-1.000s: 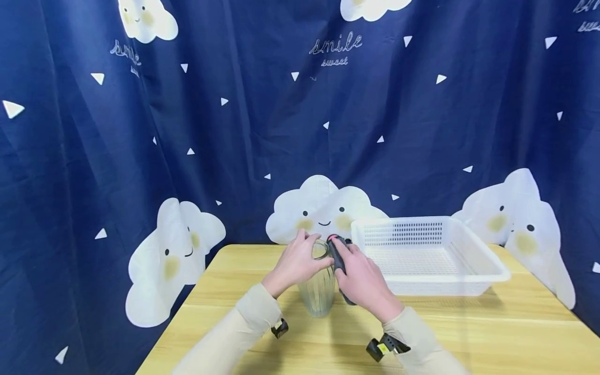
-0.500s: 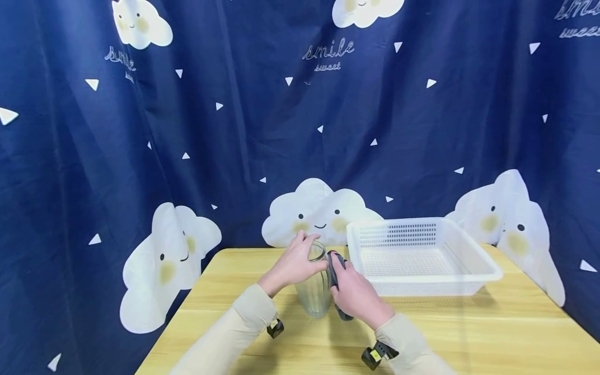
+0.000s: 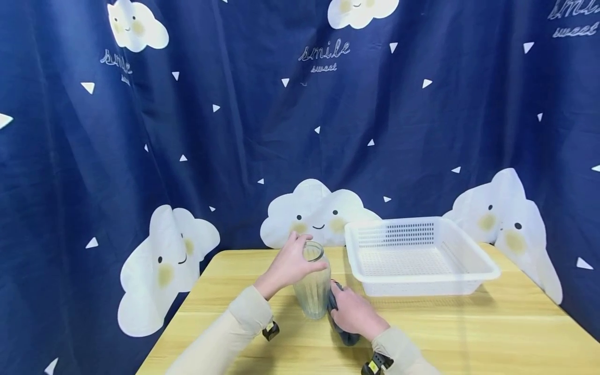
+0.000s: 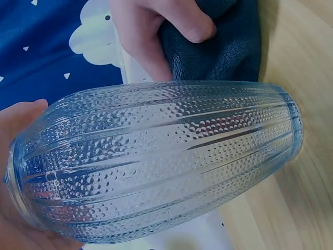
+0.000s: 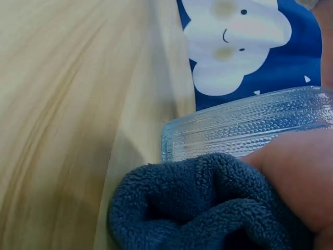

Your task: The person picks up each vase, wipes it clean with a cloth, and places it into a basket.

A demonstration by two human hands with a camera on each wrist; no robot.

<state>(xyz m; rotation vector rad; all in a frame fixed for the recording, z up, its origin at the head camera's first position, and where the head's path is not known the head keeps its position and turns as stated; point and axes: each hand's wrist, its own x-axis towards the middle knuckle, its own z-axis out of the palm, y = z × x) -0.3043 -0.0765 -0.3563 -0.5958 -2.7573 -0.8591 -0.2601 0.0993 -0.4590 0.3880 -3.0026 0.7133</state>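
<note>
A clear ribbed glass vase point(image 3: 313, 294) with a dimpled surface is held nearly upright over the wooden table. My left hand point(image 3: 290, 264) grips it around the rim, thumb on the near side. Whether its base touches the tabletop cannot be made out. On the vase's right side, low down, my right hand point(image 3: 355, 311) holds a dark grey-blue terry cloth point(image 3: 346, 337). In the left wrist view the bunched cloth point(image 4: 231, 52) lies against the glass point(image 4: 156, 156). The right wrist view shows the folded cloth point(image 5: 192, 203) beside the vase's lower end point(image 5: 208, 134).
A white perforated plastic basket point(image 3: 422, 285) stands on the table point(image 3: 469, 333), to the right and behind my right hand. Behind the table hangs a dark blue curtain point(image 3: 244, 130) with clouds and triangles.
My right hand has moved with the cloth down the vase's right side, from near the rim to the lower part. My left hand stays at the rim. The head view shifts slightly.
</note>
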